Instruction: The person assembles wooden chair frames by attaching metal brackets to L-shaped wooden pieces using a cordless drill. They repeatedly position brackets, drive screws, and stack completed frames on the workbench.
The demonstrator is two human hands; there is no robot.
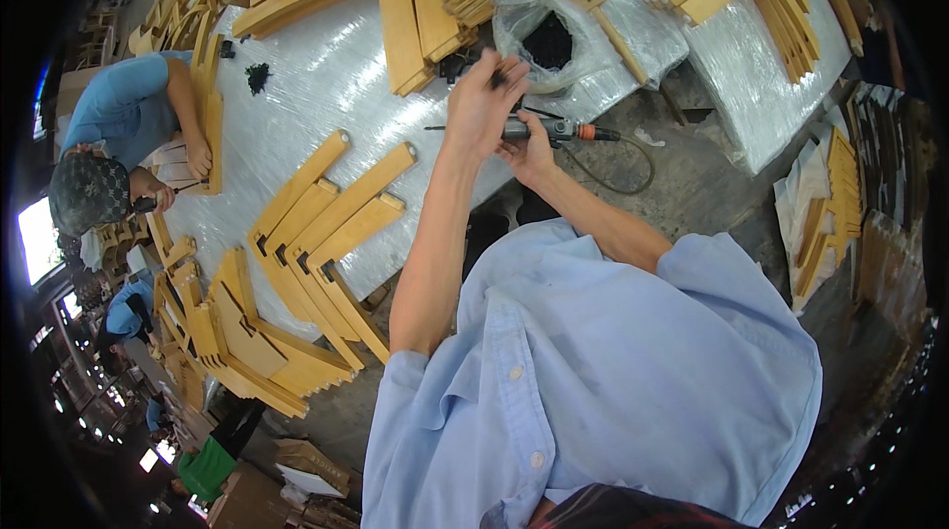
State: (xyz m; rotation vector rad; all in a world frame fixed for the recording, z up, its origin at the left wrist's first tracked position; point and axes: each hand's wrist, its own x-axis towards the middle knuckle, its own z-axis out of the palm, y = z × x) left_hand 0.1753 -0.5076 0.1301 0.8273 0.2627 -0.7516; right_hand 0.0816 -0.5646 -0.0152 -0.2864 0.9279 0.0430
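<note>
Grey, stained floor [682, 203]; plastic-wrapped table [326, 84]; bright opening [40, 240] far left; small lights [82, 422] lower left, dark surroundings.

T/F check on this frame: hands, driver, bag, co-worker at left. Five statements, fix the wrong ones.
1. The right hand grips a power driver. True.
2. The driver's bit points toward the picture's right. False: the bit points left.
3. The plastic bag holds black pieces. True.
4. The left hand is buried inside the bag. False: the left hand is outside it, holding a dark item.
5. The co-worker wears a cap. True.
</note>
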